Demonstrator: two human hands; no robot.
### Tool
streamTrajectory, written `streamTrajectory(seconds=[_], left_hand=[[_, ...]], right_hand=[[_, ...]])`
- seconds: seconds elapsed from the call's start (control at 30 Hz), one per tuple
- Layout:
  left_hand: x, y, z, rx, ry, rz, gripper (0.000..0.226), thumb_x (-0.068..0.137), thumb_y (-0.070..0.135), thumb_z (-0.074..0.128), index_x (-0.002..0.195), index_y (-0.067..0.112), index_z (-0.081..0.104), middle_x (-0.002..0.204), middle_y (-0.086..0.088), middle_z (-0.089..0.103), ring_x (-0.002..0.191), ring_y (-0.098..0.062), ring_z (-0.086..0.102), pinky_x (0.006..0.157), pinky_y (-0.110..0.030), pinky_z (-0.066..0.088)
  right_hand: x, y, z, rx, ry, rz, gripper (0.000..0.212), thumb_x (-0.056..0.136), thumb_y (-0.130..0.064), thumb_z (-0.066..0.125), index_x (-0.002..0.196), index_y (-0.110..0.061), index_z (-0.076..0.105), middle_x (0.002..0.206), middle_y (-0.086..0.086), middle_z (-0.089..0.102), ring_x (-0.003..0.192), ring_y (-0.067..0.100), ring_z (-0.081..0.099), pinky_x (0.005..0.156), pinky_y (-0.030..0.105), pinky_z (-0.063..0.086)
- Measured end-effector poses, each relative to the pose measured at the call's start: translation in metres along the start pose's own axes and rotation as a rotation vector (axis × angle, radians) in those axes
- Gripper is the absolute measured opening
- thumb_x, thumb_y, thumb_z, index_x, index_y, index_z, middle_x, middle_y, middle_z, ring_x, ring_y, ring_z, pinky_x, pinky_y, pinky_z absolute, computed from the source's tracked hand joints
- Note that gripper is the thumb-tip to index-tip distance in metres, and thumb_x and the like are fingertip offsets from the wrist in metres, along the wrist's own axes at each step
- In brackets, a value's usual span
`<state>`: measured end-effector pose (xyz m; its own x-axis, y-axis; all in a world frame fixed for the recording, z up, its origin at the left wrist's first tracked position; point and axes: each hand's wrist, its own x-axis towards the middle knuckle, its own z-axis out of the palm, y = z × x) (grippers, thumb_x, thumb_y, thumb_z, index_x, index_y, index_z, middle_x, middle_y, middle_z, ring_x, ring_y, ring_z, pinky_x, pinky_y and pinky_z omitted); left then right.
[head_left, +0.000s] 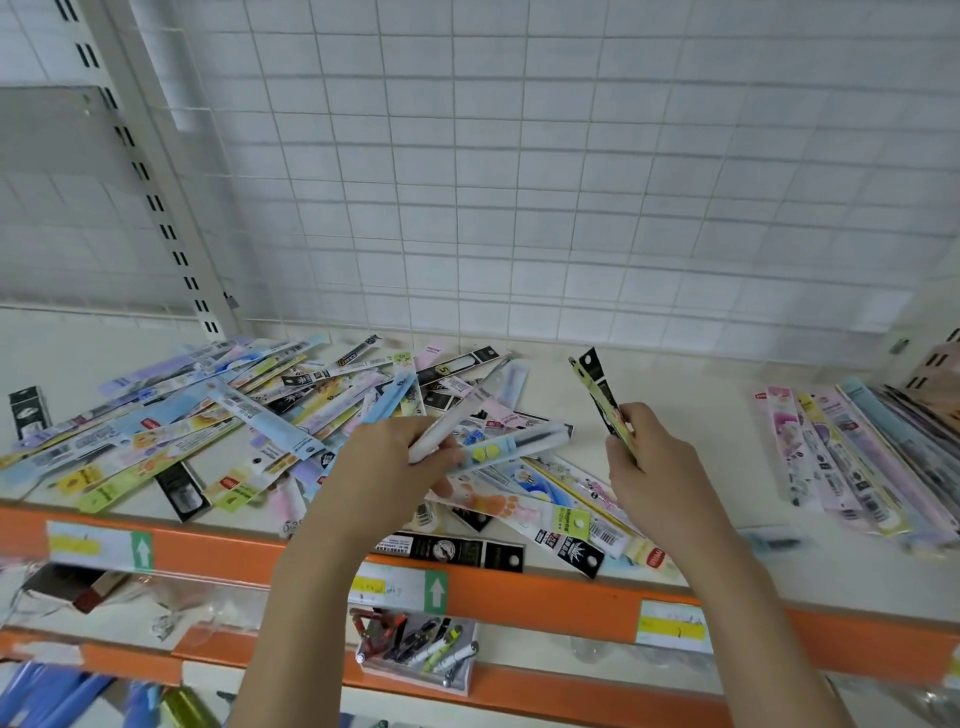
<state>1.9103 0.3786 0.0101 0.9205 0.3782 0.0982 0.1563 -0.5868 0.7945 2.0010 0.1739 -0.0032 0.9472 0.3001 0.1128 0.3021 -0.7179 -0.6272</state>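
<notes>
Refill packets (208, 415) lie in a loose pile just behind the orange shelf edge (519, 590), and one long black packet (452, 552) hangs a little over that edge. Below the edge, nearest to the person, a clear tray of pens (415, 649) stands on the lower shelf.

Above the edge, the left hand (387, 457) has its fingers curled round a white packet (457, 415) and a clear packet with a yellow label (519, 444). Their long axes run from the hand up and to the right, over the pile. The right hand (654, 467) pinches a thin bundle (597, 387) with black card on top, nearly upright and tilted a little to the left.

The sorted row (852, 457) lies behind the right end of the edge, its long axes pointing away from the edge. The right hand is nearer to it, so I judge the bundle would go there. Farthest from the edge stands the wire grid panel (571, 182).

How many packets are in the bundle is hidden by the fingers, and the print is too small to read.
</notes>
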Motion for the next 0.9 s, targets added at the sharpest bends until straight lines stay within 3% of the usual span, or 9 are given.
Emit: streamTrajectory(seconds=[0.1, 0.2, 0.27, 0.37, 0.5, 0.67, 0.77, 0.83, 0.9], left_hand=[[-0.001, -0.002, -0.004, -0.011, 0.045, 0.025, 0.017, 0.088, 0.021, 0.063, 0.071, 0.024, 0.063, 0.060, 0.000, 0.070, 0.039, -0.007, 0.047, 0.039, -0.017, 0.041], [-0.001, -0.003, -0.008, -0.028, 0.149, 0.051, 0.020, 0.090, 0.021, 0.059, 0.071, 0.026, 0.062, 0.063, 0.004, 0.070, 0.034, -0.005, 0.046, 0.040, -0.016, 0.041], [-0.001, -0.004, -0.011, -0.062, 0.225, 0.038, 0.021, 0.092, 0.023, 0.056, 0.074, 0.016, 0.065, 0.060, 0.001, 0.067, 0.032, -0.005, 0.049, 0.039, -0.015, 0.040], [-0.002, -0.008, -0.015, -0.062, 0.327, 0.012, 0.036, 0.088, 0.033, 0.059, 0.072, 0.001, 0.065, 0.054, -0.016, 0.060, 0.035, -0.008, 0.050, 0.039, -0.017, 0.037], [-0.004, -0.012, -0.025, -0.019, 0.369, 0.021, 0.023, 0.078, 0.025, 0.073, 0.071, 0.013, 0.056, 0.062, 0.006, 0.056, 0.049, -0.005, 0.053, 0.048, -0.006, 0.040], [-0.005, -0.023, -0.032, 0.045, 0.285, 0.041, 0.014, 0.094, 0.015, 0.052, 0.104, 0.011, 0.044, 0.062, -0.006, 0.050, 0.049, -0.013, 0.044, 0.046, -0.018, 0.034], [-0.008, -0.030, -0.037, 0.029, 0.294, 0.050, 0.005, 0.098, 0.014, 0.040, 0.094, 0.012, 0.042, 0.055, 0.001, 0.047, 0.042, -0.005, 0.046, 0.043, -0.015, 0.033], [-0.009, -0.033, -0.042, 0.008, 0.331, 0.043, 0.017, 0.099, 0.018, 0.037, 0.083, 0.013, 0.041, 0.056, 0.004, 0.051, 0.046, -0.007, 0.052, 0.047, -0.014, 0.036], [-0.010, -0.036, -0.048, -0.065, 0.346, 0.026, 0.016, 0.100, 0.022, 0.036, 0.089, 0.017, 0.047, 0.060, 0.001, 0.059, 0.057, -0.018, 0.062, 0.058, -0.031, 0.049]], right_hand=[[0.000, -0.002, 0.004, -0.011, 0.029, -0.008, 0.018, 0.097, -0.021, 0.042, 0.114, -0.016, 0.047, 0.072, 0.008, 0.059, 0.067, 0.029, 0.059, 0.064, 0.040, 0.049], [0.001, -0.005, 0.006, 0.002, 0.049, -0.005, 0.018, 0.095, -0.027, 0.047, 0.104, -0.014, 0.055, 0.080, 0.007, 0.067, 0.069, 0.027, 0.062, 0.069, 0.041, 0.053], [0.001, -0.008, 0.009, -0.024, 0.034, -0.012, 0.018, 0.095, -0.029, 0.048, 0.094, -0.014, 0.059, 0.076, 0.005, 0.066, 0.068, 0.024, 0.061, 0.069, 0.039, 0.052], [0.000, -0.013, 0.014, -0.051, 0.001, -0.034, 0.023, 0.095, -0.029, 0.048, 0.082, -0.014, 0.058, 0.065, 0.002, 0.059, 0.063, 0.023, 0.057, 0.063, 0.037, 0.049], [0.002, -0.022, 0.021, -0.054, -0.034, -0.068, 0.022, 0.095, -0.028, 0.049, 0.083, -0.013, 0.058, 0.062, -0.002, 0.053, 0.062, 0.023, 0.053, 0.063, 0.036, 0.047], [0.003, -0.037, 0.033, -0.069, -0.101, -0.126, 0.022, 0.095, -0.033, 0.049, 0.089, -0.016, 0.062, 0.066, 0.000, 0.057, 0.066, 0.024, 0.057, 0.060, 0.034, 0.046], [0.002, -0.051, 0.041, -0.123, -0.165, -0.194, 0.023, 0.093, -0.038, 0.051, 0.093, -0.019, 0.064, 0.070, -0.003, 0.061, 0.070, 0.021, 0.059, 0.066, 0.032, 0.048], [0.000, -0.060, 0.048, -0.135, -0.225, -0.254, 0.026, 0.092, -0.041, 0.054, 0.096, -0.018, 0.065, 0.079, -0.001, 0.067, 0.075, 0.019, 0.063, 0.071, 0.032, 0.053], [-0.003, -0.068, 0.054, -0.153, -0.336, -0.284, 0.025, 0.089, -0.044, 0.058, 0.094, -0.019, 0.062, 0.081, 0.000, 0.069, 0.074, 0.017, 0.066, 0.071, 0.031, 0.053]])
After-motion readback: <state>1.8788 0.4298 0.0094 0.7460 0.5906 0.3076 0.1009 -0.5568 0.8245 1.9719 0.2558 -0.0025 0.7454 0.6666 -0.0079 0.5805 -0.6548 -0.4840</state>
